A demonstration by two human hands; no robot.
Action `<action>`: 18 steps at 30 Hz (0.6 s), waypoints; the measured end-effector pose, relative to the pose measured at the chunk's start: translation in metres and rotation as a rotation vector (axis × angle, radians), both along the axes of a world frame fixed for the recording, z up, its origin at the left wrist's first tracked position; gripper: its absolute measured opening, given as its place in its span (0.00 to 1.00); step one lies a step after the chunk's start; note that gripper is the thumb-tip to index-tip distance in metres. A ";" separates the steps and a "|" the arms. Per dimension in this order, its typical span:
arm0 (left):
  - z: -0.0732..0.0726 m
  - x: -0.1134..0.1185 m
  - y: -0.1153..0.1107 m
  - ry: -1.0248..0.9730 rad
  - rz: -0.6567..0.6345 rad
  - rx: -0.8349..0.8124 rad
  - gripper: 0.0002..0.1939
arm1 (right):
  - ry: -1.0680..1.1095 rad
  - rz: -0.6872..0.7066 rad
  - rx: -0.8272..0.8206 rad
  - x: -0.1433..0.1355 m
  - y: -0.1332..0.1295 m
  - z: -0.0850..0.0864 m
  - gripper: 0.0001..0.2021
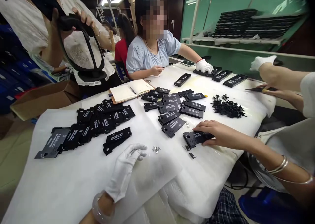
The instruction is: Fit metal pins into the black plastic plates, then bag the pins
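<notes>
My left hand [126, 168], in a white glove with a pale bangle at the wrist, hovers over the white table cover. Its fingers are loosely bent and apart, with nothing visible in them. Beside the fingertips lies a small heap of metal pins [156, 149]. My right hand [216, 133], bare, with a ring and silver bangles, grips the right end of a black plastic cover plate [194, 138] printed in white; its fingers hide that end. Small black plastic scraps [192, 155] lie just below the plate. More metal pins [186, 124] are scattered above it.
Overlapping black plates [103, 119] spread at left, others [172, 109] at centre. Black offcuts [227, 107] are heaped at right. An open notebook [133, 90] lies behind. A co-worker [152, 53] sits opposite; another's gloved hand [262, 62] is at right. A person holding a black frame [81, 47] stands left.
</notes>
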State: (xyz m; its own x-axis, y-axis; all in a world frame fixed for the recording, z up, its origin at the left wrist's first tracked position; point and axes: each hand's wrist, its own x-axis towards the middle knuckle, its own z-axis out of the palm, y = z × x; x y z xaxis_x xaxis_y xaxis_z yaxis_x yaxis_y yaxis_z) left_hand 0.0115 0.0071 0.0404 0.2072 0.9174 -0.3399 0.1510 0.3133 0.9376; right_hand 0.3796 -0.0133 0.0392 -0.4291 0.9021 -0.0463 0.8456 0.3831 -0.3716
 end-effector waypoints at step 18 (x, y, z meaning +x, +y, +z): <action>-0.016 -0.004 0.008 -0.039 -0.004 0.030 0.12 | -0.109 -0.147 0.261 0.043 0.162 0.055 0.27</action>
State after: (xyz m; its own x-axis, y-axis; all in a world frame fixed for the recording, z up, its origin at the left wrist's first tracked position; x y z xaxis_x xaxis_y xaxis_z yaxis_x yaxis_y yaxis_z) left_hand 0.0075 0.0154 0.0243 0.2230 0.9262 -0.3039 0.1151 0.2846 0.9517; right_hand 0.4229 0.1483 0.0942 -0.2986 0.9414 0.1568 0.9284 0.3246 -0.1809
